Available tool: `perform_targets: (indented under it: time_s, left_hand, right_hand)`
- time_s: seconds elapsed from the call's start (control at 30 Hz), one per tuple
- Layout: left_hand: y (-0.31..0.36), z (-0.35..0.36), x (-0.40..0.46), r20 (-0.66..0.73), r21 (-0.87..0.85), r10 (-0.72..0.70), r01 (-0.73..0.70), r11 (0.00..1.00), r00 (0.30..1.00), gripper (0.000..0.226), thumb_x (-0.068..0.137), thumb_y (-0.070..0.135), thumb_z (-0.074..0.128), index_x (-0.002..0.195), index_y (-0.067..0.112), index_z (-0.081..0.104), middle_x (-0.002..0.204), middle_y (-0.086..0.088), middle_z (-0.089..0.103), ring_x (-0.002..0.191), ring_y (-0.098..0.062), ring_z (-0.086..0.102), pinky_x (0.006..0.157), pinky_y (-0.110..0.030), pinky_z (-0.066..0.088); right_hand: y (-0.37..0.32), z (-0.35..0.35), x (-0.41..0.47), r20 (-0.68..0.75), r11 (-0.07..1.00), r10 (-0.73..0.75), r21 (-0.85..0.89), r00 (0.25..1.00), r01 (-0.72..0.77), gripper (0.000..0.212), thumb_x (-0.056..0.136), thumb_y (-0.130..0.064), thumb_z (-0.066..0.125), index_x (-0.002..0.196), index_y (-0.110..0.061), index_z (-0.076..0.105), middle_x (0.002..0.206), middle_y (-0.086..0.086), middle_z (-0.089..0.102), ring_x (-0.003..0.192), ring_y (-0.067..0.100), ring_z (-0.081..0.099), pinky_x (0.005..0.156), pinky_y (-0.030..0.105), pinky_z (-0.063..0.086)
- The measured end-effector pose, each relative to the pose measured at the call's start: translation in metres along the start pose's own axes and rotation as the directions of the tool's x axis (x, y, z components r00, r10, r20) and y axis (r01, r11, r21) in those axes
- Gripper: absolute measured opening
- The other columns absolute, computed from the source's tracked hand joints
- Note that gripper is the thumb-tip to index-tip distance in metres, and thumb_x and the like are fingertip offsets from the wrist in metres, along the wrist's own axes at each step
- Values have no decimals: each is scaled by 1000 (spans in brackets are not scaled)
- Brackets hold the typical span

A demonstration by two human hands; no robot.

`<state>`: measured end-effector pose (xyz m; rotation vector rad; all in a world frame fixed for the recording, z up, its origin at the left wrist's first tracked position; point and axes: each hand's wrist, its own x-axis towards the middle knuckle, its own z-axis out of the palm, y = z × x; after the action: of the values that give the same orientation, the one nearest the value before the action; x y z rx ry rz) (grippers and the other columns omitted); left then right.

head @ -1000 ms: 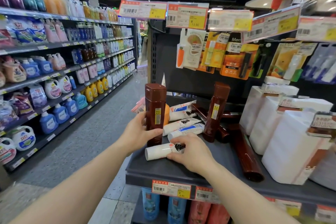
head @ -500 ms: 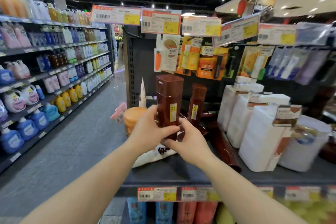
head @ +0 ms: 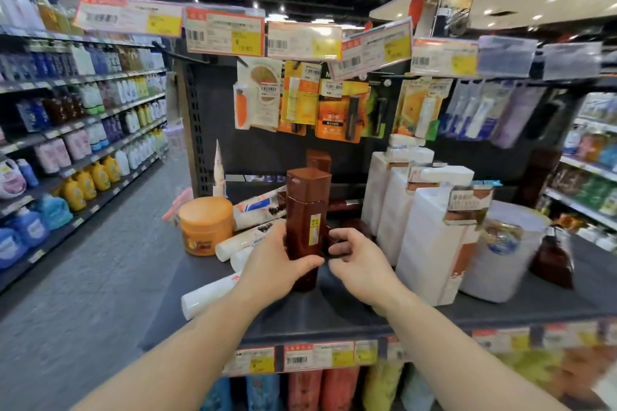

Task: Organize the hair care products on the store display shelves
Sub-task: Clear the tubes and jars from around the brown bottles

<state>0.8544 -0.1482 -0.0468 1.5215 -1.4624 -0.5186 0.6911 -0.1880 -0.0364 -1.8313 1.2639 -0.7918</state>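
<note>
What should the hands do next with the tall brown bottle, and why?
Probably set it down. The left hand grips the brown bottle upright, low over the dark shelf, and the bare patch just below it looks free. The right hand is curled beside it, seemingly holding nothing, so it could steady the bottle. White tubes lie scattered to the left, still needing tidying.

A bottle [head: 307,227] stood upright on the shelf [head: 334,314], between the left hand [head: 273,264] and right hand [head: 359,264]. A jar [head: 205,225] sat to its left, with tubes [head: 233,245] lying between them. Jugs [head: 430,243] stood to its right. Packets [head: 300,97] hung behind, above the shelf.
</note>
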Motion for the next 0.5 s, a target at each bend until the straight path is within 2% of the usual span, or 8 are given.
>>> perform_targets:
  time_s: [0.17, 0.27, 0.37, 0.43, 0.5]
  left_hand:
    - [2, 3, 1, -23, 17, -34, 34, 999, 999, 72, 70, 37, 82, 132, 31, 46, 123, 14, 62, 116, -6, 57, 99, -35, 49]
    - [6, 4, 0, -34, 9, -64, 64, 998, 997, 70, 68, 35, 84, 128, 31, 47, 118, 15, 63, 112, -5, 58, 97, -30, 49]
    - [14, -3, -4, -36, -17, -96, 96, 995, 995, 72, 68, 34, 84, 129, 29, 46, 122, 12, 61, 115, -5, 56, 99, -28, 47]
    - [16, -13, -8, -97, -18, -115, 113, 993, 989, 73, 68, 38, 84, 130, 26, 47, 123, 11, 59, 118, -5, 53, 101, -29, 45]
    - [13, -30, -13, -199, 0, -143, 146, 989, 970, 71, 68, 40, 83, 128, 25, 51, 119, 11, 59, 115, -5, 53, 97, -24, 44]
  right_hand:
    - [-4, -1, 1, 87, 999, -41, -9, 995, 42, 57, 84, -13, 66, 133, -31, 46, 107, -12, 60, 91, 4, 63, 80, 19, 51]
    - [-5, -2, -1, 126, 998, -59, -18, 990, 62, 58, 83, -13, 66, 135, -29, 46, 106, -10, 60, 88, 5, 64, 82, 24, 55]
    - [-5, -9, -3, 151, 998, -62, -11, 987, 65, 61, 83, -11, 67, 135, -31, 43, 109, -10, 60, 91, 5, 64, 84, 27, 56]
    - [-2, -16, -4, 138, 998, -67, -12, 988, 69, 62, 82, -10, 68, 134, -32, 43, 108, -11, 58, 93, 6, 63, 85, 29, 55]
    - [1, -22, -4, 104, 997, -72, -9, 992, 74, 59, 82, -8, 69, 132, -28, 45, 105, -12, 57, 92, 6, 62, 83, 29, 55]
